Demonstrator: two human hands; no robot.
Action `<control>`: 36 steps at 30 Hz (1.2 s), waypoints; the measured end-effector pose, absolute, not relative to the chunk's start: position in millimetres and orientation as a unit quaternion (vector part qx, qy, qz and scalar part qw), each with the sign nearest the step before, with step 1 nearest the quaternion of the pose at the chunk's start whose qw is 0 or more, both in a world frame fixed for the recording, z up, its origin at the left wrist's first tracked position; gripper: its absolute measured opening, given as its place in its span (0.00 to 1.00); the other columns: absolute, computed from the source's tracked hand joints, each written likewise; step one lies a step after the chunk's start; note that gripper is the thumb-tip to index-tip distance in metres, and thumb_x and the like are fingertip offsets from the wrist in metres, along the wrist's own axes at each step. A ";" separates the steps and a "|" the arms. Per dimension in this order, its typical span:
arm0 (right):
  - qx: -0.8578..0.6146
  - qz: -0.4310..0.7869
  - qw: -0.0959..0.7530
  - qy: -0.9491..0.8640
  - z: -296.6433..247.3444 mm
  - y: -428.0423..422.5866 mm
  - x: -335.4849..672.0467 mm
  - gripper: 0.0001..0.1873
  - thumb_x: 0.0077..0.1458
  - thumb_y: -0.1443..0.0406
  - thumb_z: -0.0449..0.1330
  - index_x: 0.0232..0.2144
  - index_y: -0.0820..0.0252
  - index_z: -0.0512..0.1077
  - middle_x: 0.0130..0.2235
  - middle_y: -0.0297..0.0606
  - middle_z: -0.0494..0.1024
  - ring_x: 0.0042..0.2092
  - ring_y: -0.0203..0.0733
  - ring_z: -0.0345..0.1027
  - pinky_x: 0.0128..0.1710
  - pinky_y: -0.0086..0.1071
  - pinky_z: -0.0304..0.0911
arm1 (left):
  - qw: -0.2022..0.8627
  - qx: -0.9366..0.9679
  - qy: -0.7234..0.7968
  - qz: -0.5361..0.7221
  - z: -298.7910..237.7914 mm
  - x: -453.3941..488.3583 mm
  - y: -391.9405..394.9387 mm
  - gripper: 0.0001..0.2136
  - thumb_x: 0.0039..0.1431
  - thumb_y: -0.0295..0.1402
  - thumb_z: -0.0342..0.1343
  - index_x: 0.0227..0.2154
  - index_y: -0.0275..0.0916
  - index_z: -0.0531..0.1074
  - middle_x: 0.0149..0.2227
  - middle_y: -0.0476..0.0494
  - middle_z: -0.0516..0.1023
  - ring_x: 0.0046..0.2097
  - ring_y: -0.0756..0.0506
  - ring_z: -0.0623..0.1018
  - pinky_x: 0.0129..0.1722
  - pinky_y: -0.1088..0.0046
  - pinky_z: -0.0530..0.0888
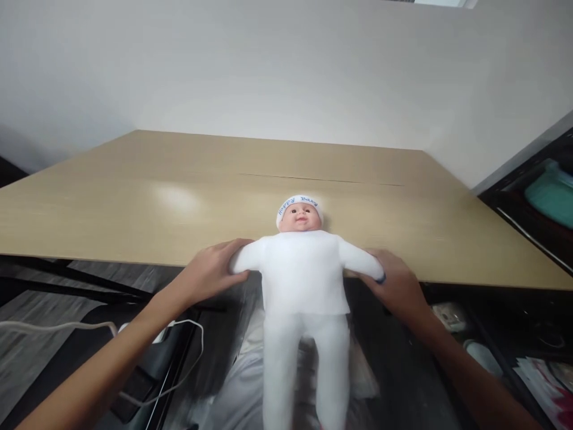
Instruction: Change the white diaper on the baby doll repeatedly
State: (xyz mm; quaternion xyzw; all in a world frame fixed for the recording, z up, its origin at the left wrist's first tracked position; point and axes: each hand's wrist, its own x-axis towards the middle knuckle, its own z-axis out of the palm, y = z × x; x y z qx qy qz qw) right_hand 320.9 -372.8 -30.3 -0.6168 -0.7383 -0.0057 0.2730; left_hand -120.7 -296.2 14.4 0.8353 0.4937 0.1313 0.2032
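A baby doll (304,272) in a plain white top and trousers lies face up across the front edge of the wooden table (215,203). Its head, in a white cap (299,202) with blue "Happy Baby" lettering, rests on the tabletop, while the legs hang down past the edge toward my lap. My left hand (219,266) is wrapped round the end of the sleeve at the picture's left. Round the opposite sleeve end, where a bit of dark blue shows, my right hand (391,278) is closed. Both doll arms are stretched out sideways; its feet are mostly out of view.
White walls (286,71) border the table behind. At lower left a black chair seat (85,364) carries a white cable (197,340). A dark shelf with papers (537,382) is at lower right, and a green item (553,194) sits in a black frame above it.
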 end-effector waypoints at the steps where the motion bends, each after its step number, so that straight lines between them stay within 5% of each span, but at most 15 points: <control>1: -0.615 -0.018 0.276 -0.738 -34.4 -374.1 323.9 0.19 0.72 0.51 0.61 0.57 0.54 0.77 0.51 0.46 0.86 0.50 0.60 0.80 0.49 0.46 0.71 | 0.184 0.834 0.502 0.135 12.3 -124.8 -293.9 0.29 0.65 0.47 0.62 0.67 0.45 0.74 0.59 0.39 0.86 0.55 0.31 0.84 0.53 0.59 0.76; 5: -0.610 -0.049 0.279 -0.740 -44.3 -371.3 334.7 0.21 0.75 0.47 0.58 0.55 0.55 0.77 0.48 0.47 0.86 0.48 0.60 0.80 0.50 0.48 0.70 | 0.140 0.832 0.512 0.162 0.2 -135.5 -283.7 0.24 0.69 0.52 0.60 0.60 0.44 0.77 0.57 0.39 0.85 0.55 0.32 0.83 0.54 0.58 0.76; 12: -0.613 0.023 0.250 -0.749 -40.2 -313.8 350.3 0.22 0.76 0.47 0.58 0.52 0.55 0.79 0.50 0.48 0.87 0.49 0.60 0.81 0.49 0.49 0.70 | 0.102 0.830 0.507 0.209 -25.8 -139.5 -227.7 0.30 0.70 0.65 0.58 0.56 0.43 0.76 0.51 0.36 0.84 0.53 0.31 0.82 0.52 0.54 0.77; 28: -0.645 0.002 0.223 -0.731 -41.7 -135.7 372.4 0.40 0.70 0.31 0.52 0.53 0.56 0.82 0.45 0.51 0.88 0.45 0.62 0.81 0.41 0.43 0.67 | 0.075 0.831 0.500 0.230 -40.1 -124.3 -54.7 0.34 0.69 0.69 0.54 0.55 0.42 0.76 0.51 0.34 0.84 0.51 0.31 0.83 0.48 0.56 0.78; 36: -0.681 -0.022 0.222 -0.697 -40.6 -55.8 369.6 0.35 0.69 0.34 0.54 0.54 0.55 0.80 0.44 0.50 0.87 0.44 0.62 0.78 0.39 0.42 0.64 | 0.015 0.830 0.483 0.277 -46.8 -110.2 35.2 0.34 0.70 0.68 0.52 0.54 0.39 0.77 0.52 0.32 0.84 0.53 0.31 0.81 0.53 0.54 0.76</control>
